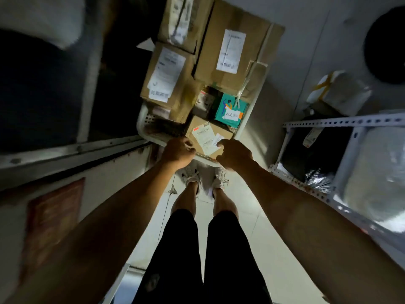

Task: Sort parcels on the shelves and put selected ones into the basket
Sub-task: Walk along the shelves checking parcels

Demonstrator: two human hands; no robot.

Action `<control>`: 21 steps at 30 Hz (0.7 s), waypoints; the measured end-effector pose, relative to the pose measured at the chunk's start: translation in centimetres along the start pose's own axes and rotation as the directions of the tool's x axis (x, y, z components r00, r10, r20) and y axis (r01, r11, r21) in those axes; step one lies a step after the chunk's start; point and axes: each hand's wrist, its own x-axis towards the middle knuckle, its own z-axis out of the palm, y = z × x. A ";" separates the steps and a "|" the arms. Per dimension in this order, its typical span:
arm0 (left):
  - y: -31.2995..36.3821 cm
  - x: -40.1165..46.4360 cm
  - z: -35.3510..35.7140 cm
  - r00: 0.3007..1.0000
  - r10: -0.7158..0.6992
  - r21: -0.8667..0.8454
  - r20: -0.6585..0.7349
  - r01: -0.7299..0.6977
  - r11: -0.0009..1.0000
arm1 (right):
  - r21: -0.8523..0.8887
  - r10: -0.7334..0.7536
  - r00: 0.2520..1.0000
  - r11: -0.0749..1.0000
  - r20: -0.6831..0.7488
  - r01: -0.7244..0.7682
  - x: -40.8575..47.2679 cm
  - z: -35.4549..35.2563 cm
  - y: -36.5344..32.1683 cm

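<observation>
Head view: left hand [178, 150] and right hand [235, 155] grip one basket's [142, 126] rim, five parcels inside.

Both bare forearms extend straight down and forward, nearly parallel, converging slightly toward the wrists. Left hand [178, 151]: back of the hand toward the camera, fingers curled under in a grip. Right hand [234, 155]: level with the left and just beside it, knuckles up, fingers likewise curled. A narrow gap separates the two hands.
</observation>
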 end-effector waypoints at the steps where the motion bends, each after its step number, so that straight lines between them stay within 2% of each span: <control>1: 0.7 -2.1 -0.9 1.000 0.018 -0.014 -0.002 -0.018 1.000 | 0.010 -0.025 1.000 1.000 0.018 0.025 -2.0 -0.9 -0.5; 4: 2.1 -8.4 -4.0 0.998 0.035 -0.037 -0.059 -0.037 0.999 | 0.005 -0.131 0.991 0.991 0.018 0.131 -7.3 -3.7 -2.4; 7: 2.3 -14.9 -6.7 0.978 0.011 -0.037 -0.206 -0.019 0.999 | -0.109 -0.272 0.960 0.955 0.066 0.278 -11.7 -6.2 -5.5; 10: 0.9 -21.5 -7.9 0.942 -0.054 -0.123 -0.333 0.013 0.992 | -0.265 -0.436 0.885 0.845 0.162 0.465 -15.6 -7.7 -10.0; 13: -0.9 -28.4 -7.4 0.886 -0.165 -0.253 -0.432 0.057 0.966 | -0.347 -0.598 0.771 0.690 0.219 0.635 -19.8 -7.4 -14.1; 17: -4.6 -37.2 -4.2 0.786 -0.374 -0.456 -0.492 0.133 0.880 | -0.304 -0.693 0.643 0.568 0.325 0.765 -25.9 -3.8 -18.5; 21: -9.2 -47.1 1.8 0.608 -0.619 -0.634 -0.498 0.232 0.738 | -0.339 -0.729 0.467 0.332 0.500 0.881 -32.8 3.6 -21.6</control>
